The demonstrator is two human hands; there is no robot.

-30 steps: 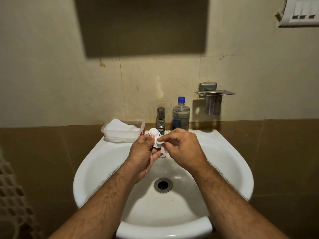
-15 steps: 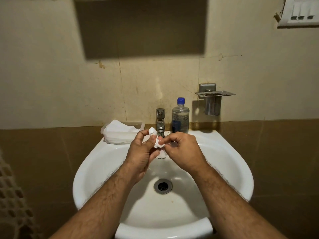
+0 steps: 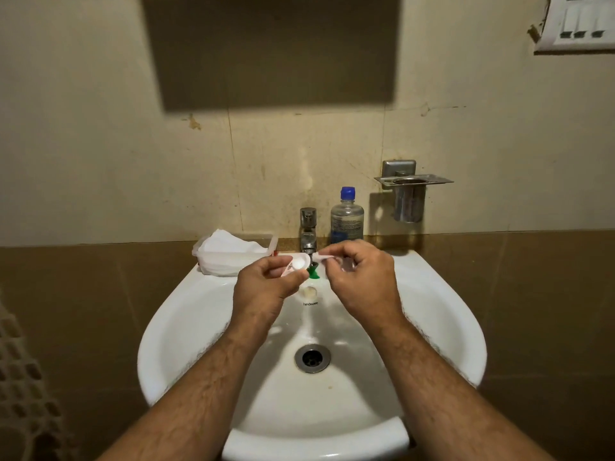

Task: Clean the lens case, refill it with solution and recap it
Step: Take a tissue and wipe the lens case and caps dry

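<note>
My left hand (image 3: 266, 284) holds the small white lens case (image 3: 297, 263) over the back of the white sink (image 3: 186, 324), its open well facing up. Just right of it, my right hand (image 3: 361, 277) pinches a small white piece (image 3: 323, 257), a tissue scrap or cap; I cannot tell which. A green cap (image 3: 313, 273) lies on the sink ledge between my hands, below the tap (image 3: 308, 231). The clear solution bottle (image 3: 346, 217) with a blue cap stands behind my right hand.
A clear plastic box of white tissues (image 3: 233, 254) sits on the ledge at the left. A metal holder (image 3: 410, 194) is fixed to the wall at the right. The drain (image 3: 312, 358) lies in the middle of the basin.
My hands have drawn apart: the right hand pulled the white piece off the case and moved right. The case's well and the green cap now show.
</note>
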